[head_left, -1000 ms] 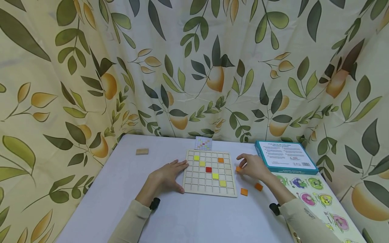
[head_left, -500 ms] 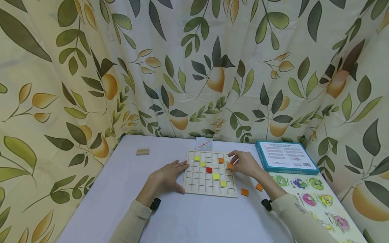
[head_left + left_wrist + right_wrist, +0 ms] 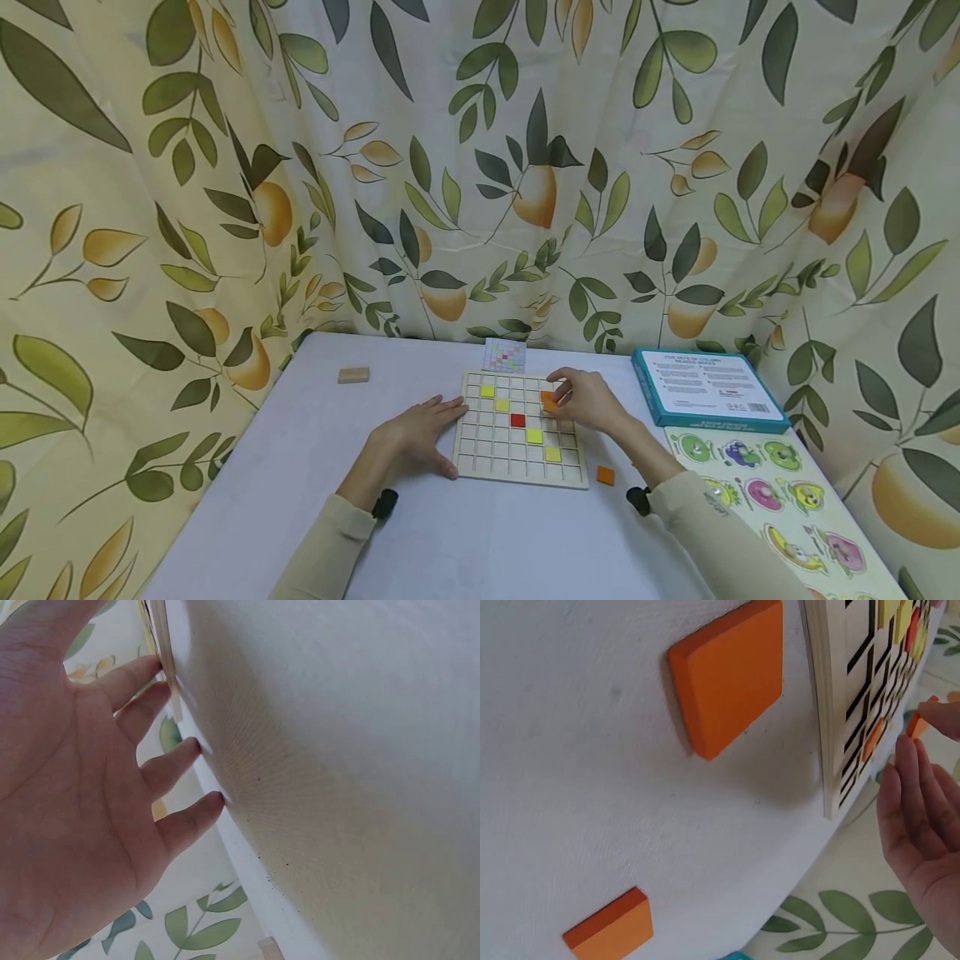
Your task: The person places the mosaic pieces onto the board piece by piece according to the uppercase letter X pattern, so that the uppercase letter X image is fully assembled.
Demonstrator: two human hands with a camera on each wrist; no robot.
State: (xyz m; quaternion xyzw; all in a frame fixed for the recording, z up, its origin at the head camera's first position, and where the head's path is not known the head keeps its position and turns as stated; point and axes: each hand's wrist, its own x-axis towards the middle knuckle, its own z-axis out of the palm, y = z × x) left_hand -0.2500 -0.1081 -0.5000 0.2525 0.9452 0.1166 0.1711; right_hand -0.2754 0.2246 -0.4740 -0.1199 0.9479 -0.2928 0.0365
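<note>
A wooden grid board (image 3: 487, 469) lies on the table, carrying several yellow tiles (image 3: 534, 437), a red tile (image 3: 518, 421) and an orange tile (image 3: 873, 740) near its upper right. Between thumb and fingertips, my right hand (image 3: 594, 405) pinches another orange tile (image 3: 916, 725) over the board's upper right part. My left hand (image 3: 411, 435) is spread at the board's left edge, its fingers extended and fingertips at the rim. Two loose orange tiles lie right of the board: a near one (image 3: 731, 679) and one (image 3: 615, 930) mostly hidden by my right forearm in the head view.
Behind the board is a small pattern card (image 3: 505, 355). A wooden block (image 3: 353, 375) sits at the back left. To the right, a teal box (image 3: 711, 387) stands at the top of a sheet with fruit pictures (image 3: 738, 467). A leaf-print curtain (image 3: 480, 167) surrounds the table.
My right hand has carried the orange tile leftward from beside the board to above its upper right cells. The left hand has stayed at the board's edge.
</note>
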